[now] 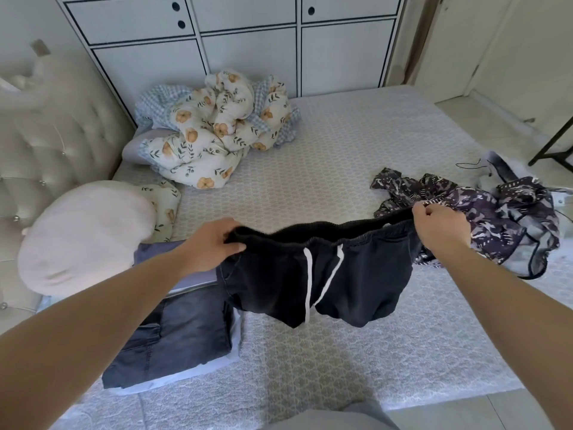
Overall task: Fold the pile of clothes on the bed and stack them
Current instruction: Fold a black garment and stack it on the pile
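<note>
Shorts (313, 274) held aloft — left hand (214, 243), right hand (440, 225) grip waistband; fingertips hidden.

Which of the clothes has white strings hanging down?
The black shorts, held up by the waistband in the left hand and right hand. The folded dark jeans and the patterned garment have none.

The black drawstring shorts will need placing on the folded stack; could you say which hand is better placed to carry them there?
Probably left: the left hand grips the black drawstring shorts beside the folded dark denim stack.
</note>
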